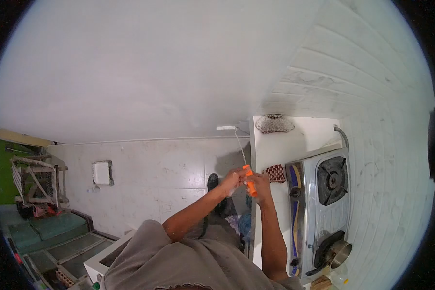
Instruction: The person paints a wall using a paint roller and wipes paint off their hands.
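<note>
A paint roller with an orange handle [252, 187] is held in front of me by both hands. Its thin wire frame runs away from me to a white roller sleeve [226, 128], which is at the lower part of the white wall; whether it touches the wall is hard to tell. My left hand [234, 179] is closed near the handle's upper end, where the wire enters. Just right of it, my right hand [261, 185] wraps around the handle's middle, beside the counter edge.
On the white counter [270, 145] to my right are a speckled cloth or sponge [274, 123], a checked cloth [275, 173] and a gas stove [319, 212] with a metal pot [339, 253]. A white paint tray [102, 173] lies on the floor; a wooden-framed chair [36, 179] stands far left.
</note>
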### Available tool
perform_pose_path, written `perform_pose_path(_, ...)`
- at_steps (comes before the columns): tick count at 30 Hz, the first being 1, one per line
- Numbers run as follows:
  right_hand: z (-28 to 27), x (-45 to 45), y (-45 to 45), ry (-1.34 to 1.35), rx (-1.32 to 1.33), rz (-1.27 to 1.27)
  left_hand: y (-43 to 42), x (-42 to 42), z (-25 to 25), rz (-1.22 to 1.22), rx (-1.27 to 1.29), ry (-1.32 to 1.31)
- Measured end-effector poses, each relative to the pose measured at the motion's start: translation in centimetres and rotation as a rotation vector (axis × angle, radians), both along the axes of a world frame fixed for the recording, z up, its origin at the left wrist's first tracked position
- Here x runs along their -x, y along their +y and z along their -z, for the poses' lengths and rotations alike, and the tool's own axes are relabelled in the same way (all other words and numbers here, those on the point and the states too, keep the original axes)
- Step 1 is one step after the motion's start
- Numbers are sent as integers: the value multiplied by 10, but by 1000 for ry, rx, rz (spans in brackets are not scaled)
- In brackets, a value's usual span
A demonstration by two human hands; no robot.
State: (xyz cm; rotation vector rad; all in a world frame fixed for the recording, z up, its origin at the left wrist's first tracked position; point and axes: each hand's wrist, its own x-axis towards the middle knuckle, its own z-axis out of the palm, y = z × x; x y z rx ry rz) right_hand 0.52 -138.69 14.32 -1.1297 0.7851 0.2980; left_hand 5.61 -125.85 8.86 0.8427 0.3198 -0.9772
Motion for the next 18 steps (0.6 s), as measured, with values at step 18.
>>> perform_pose_path(18,-79,78,23,-28,105,-17,11,79,-42,15,113,-44)
